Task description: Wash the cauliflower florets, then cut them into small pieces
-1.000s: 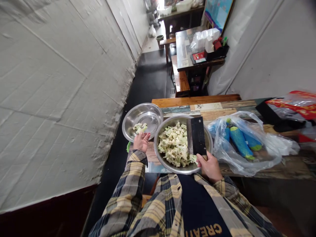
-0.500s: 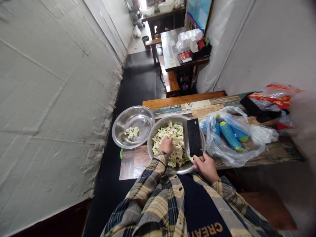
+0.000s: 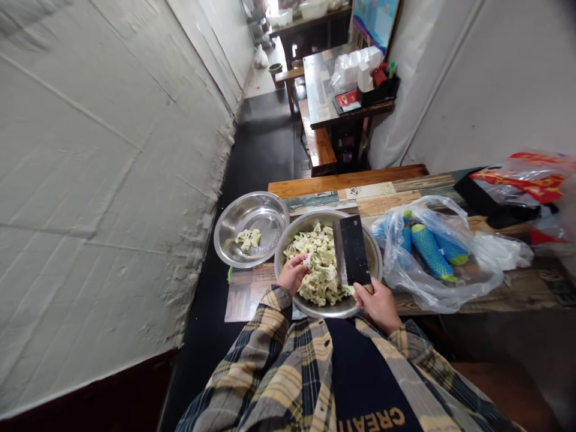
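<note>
Cut cauliflower (image 3: 320, 288) fills much of a steel bowl (image 3: 283, 231) in front of me. My left hand (image 3: 293, 273) is at the bowl's left side, its fingers pinched on a small cauliflower floret (image 3: 308, 260). In my right hand (image 3: 378, 305) is the handle of a cleaver (image 3: 353, 251), its broad dark blade standing over the right part of the bowl. A pale green piece of cauliflower (image 3: 348, 290) shows beside the right fingers. To the left, a second steel bowl (image 3: 224, 255) holds a few florets (image 3: 249, 239).
A clear plastic bag (image 3: 443, 300) with blue net-wrapped items (image 3: 427, 249) lies right of the bowl. Beyond it sit red-and-clear packaging (image 3: 526, 180) and a black item (image 3: 490, 207). A wooden bench (image 3: 317, 144) and another table (image 3: 315, 78) stand farther ahead. A white wall (image 3: 112, 180) runs along the left.
My left hand has lifted from the cauliflower and shifted left, now showing a floret in its fingers. My right hand still holds the cleaver over the bowl. The view has shifted slightly.
</note>
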